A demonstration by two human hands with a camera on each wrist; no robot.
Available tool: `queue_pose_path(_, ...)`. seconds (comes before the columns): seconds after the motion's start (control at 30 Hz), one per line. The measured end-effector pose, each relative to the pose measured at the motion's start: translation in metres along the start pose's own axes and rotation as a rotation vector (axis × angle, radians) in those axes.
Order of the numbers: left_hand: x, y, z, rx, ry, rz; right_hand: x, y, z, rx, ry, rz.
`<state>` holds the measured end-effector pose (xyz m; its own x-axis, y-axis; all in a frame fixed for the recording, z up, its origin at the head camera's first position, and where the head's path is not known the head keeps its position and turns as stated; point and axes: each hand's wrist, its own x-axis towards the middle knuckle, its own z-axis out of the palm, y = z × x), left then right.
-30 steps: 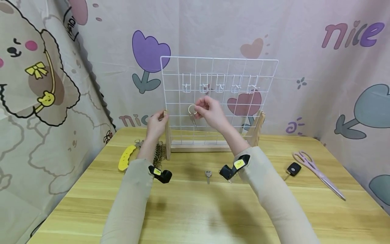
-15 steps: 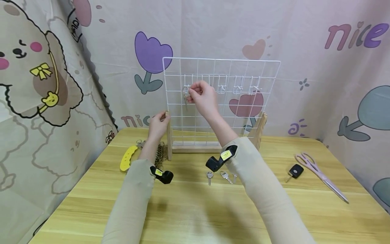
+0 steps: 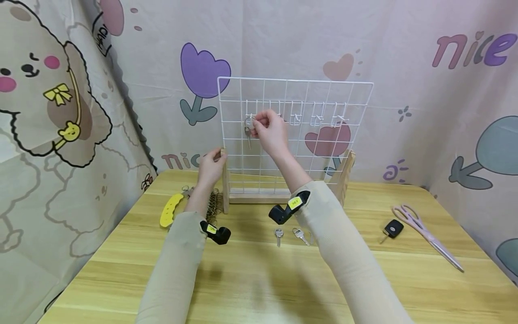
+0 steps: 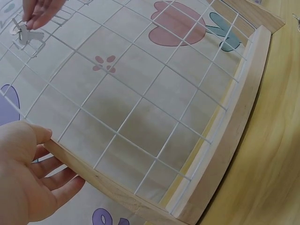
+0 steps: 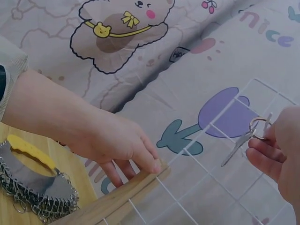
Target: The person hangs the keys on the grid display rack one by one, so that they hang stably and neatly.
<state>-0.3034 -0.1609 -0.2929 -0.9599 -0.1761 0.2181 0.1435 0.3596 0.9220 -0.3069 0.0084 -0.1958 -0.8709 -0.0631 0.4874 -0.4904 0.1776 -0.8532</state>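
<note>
My right hand [image 3: 272, 132] pinches a metal key ring [image 5: 257, 123] between thumb and fingers. A silver key [image 3: 248, 136] hangs from the ring in front of the white wire grid rack. Ring and fingertips are right at the leftmost hook, which the hand partly covers. My left hand [image 3: 211, 170] grips the top of the rack's left wooden post [image 4: 108, 185], thumb on one side and fingers on the other. Several white hooks [image 3: 317, 119] hang in a row along the grid.
On the table are loose keys [image 3: 279, 234], a black car key [image 3: 392, 228] and pink scissors [image 3: 426, 235] at the right. Behind my left forearm lies a yellow-handled tool [image 3: 171, 210] with many metal rings [image 5: 42, 201]. A printed cloth hangs behind the rack.
My right hand has moved up and left with the key and ring, from below the hooks to the leftmost hook. The left hand has stayed on the post.
</note>
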Motion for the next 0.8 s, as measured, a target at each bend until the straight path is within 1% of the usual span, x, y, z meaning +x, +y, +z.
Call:
queue_pose_path(0.2,-0.001,0.001,0.0,0.003,-0.006,-0.006,-0.002,0.009,-0.002,0.01,-0.009,0.023)
queue_pose_path(0.4,-0.001,0.001,-0.001,0.007,-0.006,-0.008,-0.008,0.024,-0.009,0.022,-0.019,0.055)
queue_pose_path(0.6,-0.001,0.0,-0.002,0.005,-0.006,0.003,-0.021,0.049,-0.023,0.033,-0.052,0.108)
queue_pose_path(0.8,-0.001,0.0,-0.002,0.023,-0.009,0.003,-0.045,0.083,-0.041,0.008,-0.102,0.185)
